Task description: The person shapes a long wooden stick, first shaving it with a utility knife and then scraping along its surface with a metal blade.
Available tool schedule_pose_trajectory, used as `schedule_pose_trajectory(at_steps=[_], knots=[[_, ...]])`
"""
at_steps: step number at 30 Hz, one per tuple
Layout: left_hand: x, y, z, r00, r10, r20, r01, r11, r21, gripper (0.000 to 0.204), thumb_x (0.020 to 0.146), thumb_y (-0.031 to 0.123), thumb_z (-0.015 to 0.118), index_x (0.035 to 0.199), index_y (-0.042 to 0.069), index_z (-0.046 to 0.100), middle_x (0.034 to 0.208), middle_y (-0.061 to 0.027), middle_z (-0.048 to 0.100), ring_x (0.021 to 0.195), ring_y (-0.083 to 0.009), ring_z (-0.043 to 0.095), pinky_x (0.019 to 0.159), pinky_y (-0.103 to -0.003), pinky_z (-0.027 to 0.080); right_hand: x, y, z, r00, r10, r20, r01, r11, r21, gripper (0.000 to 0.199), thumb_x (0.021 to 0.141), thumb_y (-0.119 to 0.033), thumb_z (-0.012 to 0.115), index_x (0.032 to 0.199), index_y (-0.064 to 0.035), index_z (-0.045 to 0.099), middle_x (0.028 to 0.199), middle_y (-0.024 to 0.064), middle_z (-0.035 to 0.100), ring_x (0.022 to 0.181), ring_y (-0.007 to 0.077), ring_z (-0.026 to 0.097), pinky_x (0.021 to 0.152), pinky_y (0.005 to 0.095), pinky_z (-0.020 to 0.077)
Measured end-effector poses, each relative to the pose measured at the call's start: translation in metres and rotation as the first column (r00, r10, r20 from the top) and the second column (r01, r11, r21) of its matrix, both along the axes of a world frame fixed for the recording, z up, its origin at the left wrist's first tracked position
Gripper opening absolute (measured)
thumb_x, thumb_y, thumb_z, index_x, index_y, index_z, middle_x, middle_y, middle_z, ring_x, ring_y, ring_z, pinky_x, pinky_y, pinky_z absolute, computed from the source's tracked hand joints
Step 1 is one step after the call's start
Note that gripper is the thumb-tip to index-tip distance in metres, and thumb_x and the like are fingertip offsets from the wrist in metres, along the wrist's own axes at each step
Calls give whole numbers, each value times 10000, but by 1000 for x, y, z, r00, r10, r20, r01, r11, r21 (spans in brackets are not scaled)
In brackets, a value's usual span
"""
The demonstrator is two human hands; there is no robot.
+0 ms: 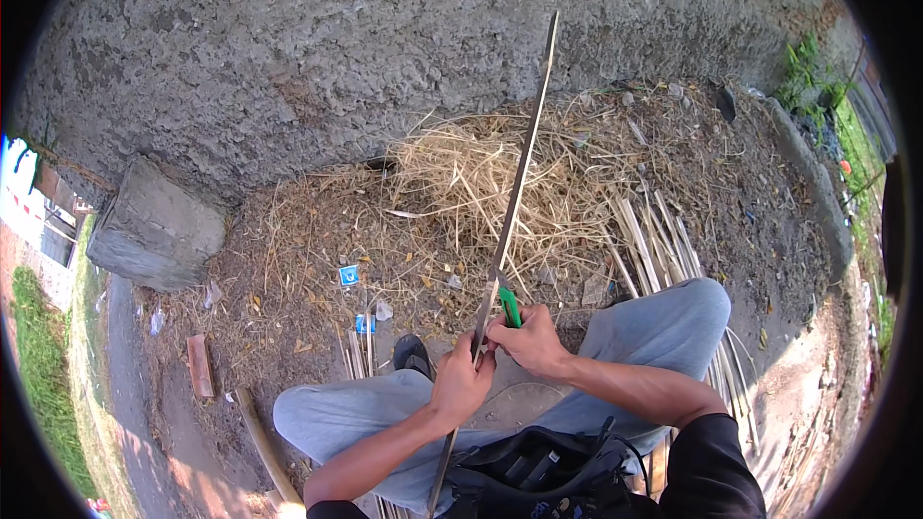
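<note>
A long, thin bamboo strip [520, 178], dark on one side and pale along its edge, slants up from beside my lap toward the wall. My left hand [463, 383] is closed around its lower part, above my left leg. Just to the right, my right hand [531, 338] grips a green utility knife [510, 308]. Its blade points up and lies against or very near the strip; I cannot tell whether it cuts in. The fingertips of both hands are close together at the strip.
Pale shavings [471, 173] are heaped before the rough wall [336, 29]. Split strips [659, 245] lie by my right knee, others [360, 358] by my left. A concrete block [159, 226], a brick [200, 365] and a wooden stick [261, 442] are at left. A black bag [529, 476] rests at my lap.
</note>
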State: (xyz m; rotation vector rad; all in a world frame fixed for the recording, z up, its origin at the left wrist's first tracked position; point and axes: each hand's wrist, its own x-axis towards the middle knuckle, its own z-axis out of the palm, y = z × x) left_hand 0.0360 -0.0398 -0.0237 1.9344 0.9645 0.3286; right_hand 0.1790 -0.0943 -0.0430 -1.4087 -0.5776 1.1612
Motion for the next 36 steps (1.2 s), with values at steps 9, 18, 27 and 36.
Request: schedule_pose_trajectory(at_steps=[9, 18, 27, 36], knots=[[-16, 22, -4, 982, 91, 164, 18, 823, -568, 202, 991, 197, 516, 936, 3, 535, 623, -23, 517, 438, -82, 461, 396, -293, 367, 21, 0, 23, 860, -43, 508, -12, 994, 105, 320, 915, -251, 611, 1068, 29, 639, 612, 74, 623, 550, 154, 606, 519, 348, 447], [-26, 15, -6, 972, 89, 218, 89, 719, -689, 249, 1035, 249, 435, 932, 26, 478, 596, 20, 405, 412, -43, 355, 367, -232, 270, 44, -3, 24, 426, 1, 905, -119, 991, 55, 341, 960, -287, 521, 1165, -22, 584, 737, 177, 649, 556, 372, 616, 505, 468, 483], [-29, 13, -27, 984, -69, 167, 114, 953, -279, 336, 963, 331, 584, 813, 46, 490, 577, 17, 467, 483, -68, 392, 444, -261, 334, 41, -5, 22, 344, -76, 936, -203, 967, 153, 337, 904, -309, 609, 1137, -66, 614, 718, 137, 651, 507, 329, 618, 422, 424, 478], [-27, 4, 0, 997, -62, 37, 65, 994, -85, 259, 869, 185, 692, 844, 50, 472, 577, 1, 473, 515, -74, 428, 476, -270, 368, 37, -5, 21, 288, -79, 954, -238, 959, 152, 299, 894, -312, 623, 1094, -91, 630, 677, 105, 645, 470, 302, 608, 399, 403, 476]])
